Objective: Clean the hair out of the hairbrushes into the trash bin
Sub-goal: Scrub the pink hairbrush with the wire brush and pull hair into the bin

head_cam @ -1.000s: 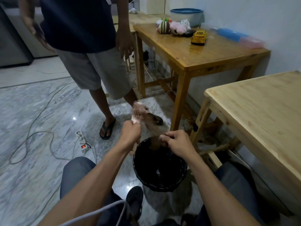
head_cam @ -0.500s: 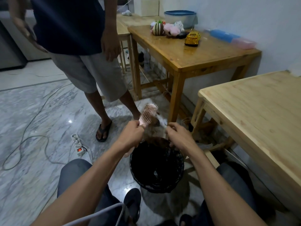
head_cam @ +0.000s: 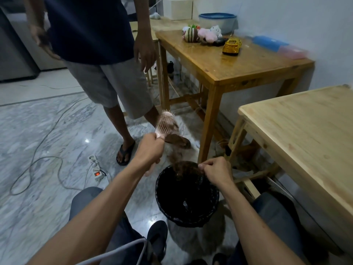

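My left hand (head_cam: pixel 150 150) grips the handle of a pink hairbrush (head_cam: pixel 165 122), which points up and away with its bristles facing me. A brownish wad of hair still clings to the brush's right side. My right hand (head_cam: pixel 216 170) pinches a tuft of brown hair (head_cam: pixel 184 166) over the far rim of the black trash bin (head_cam: pixel 162 190). The bin stands on the floor between my knees and is lined with a black bag.
A person in grey shorts and sandals (head_cam: pixel 125 152) stands just beyond the brush. A power strip (head_cam: pixel 95 168) with cables lies on the marble floor at left. A dark wooden table (head_cam: pixel 229 60) with toys stands behind, a light wooden table (head_cam: pixel 305 131) at right.
My right hand has pulled a clump of hair away from the brush and down to the bin's rim. The brush has risen and tilted slightly left in my left hand.
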Tool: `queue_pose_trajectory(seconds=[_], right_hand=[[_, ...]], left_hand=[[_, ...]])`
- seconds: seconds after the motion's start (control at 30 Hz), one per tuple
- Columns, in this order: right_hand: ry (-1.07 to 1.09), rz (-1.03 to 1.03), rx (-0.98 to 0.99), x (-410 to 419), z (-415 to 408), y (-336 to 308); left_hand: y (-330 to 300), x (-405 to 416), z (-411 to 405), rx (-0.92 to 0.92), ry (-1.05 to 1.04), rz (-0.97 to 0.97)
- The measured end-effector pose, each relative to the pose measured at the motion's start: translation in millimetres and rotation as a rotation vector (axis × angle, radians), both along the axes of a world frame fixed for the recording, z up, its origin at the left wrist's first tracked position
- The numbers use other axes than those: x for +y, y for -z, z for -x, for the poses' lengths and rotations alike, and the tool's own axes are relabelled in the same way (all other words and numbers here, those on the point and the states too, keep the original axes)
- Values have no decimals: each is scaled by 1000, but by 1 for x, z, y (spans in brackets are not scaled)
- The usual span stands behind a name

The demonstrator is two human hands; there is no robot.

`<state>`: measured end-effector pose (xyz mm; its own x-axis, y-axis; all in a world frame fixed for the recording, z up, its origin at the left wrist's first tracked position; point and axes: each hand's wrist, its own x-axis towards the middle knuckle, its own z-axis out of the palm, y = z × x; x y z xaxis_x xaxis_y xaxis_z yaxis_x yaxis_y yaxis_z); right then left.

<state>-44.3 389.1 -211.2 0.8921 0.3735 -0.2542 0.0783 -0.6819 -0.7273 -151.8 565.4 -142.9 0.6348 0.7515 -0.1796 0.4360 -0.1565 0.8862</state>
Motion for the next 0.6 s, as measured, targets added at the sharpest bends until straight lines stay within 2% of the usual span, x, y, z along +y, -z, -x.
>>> queue_pose_trajectory(seconds=[0.1, 0.2, 0.3, 0.43, 0.6], right_hand=[[-77, -20, 85, 4, -1, -5], [-55, -269, 209, 11, -3, -27], [-30, -463, 223, 15, -6, -47], [12, -519, 236, 23, -5, -51], [149, -486, 136, 23, -1, -42]], left_hand=[[-1, -10, 1, 40, 93, -9], [4, -20, 3, 68, 172, -39], [6, -25, 6, 73, 211, -46], [7, -33, 8, 79, 251, -35], [19, -29, 5, 152, 153, -69]])
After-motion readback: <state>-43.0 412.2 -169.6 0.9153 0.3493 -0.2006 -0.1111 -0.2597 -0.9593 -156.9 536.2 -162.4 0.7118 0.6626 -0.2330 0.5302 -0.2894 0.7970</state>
